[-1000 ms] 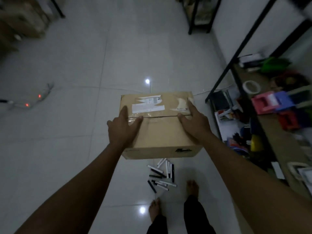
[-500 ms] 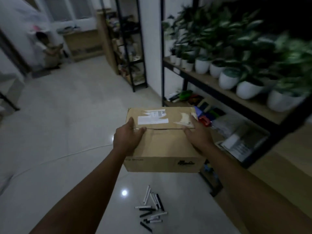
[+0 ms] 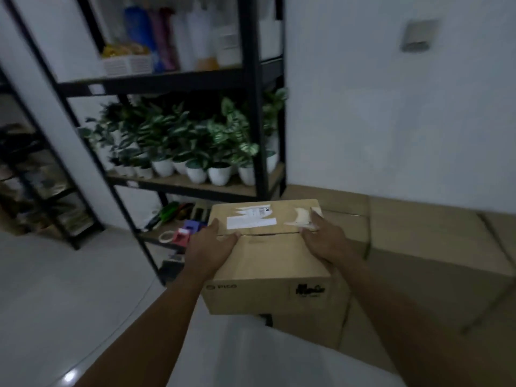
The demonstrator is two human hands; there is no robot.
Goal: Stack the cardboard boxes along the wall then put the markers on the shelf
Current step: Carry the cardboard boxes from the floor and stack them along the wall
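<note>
Both hands, left hand (image 3: 212, 248) and right hand (image 3: 325, 239), grasping cardboard box (image 3: 268, 263) above wall stack (image 3: 435, 247). Risk: off-centre placement, box tips off stack; shelf post (image 3: 252, 107) close left, corner may clip.

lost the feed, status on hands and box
Both hands, left and right, gripping the cardboard box. Box over stacked boxes along wall. Nothing in the way.

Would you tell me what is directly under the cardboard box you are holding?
Another cardboard box shows just below the held box, beside larger boxes along the wall. Whether the two touch is hidden, as is the lower box's top.
</note>
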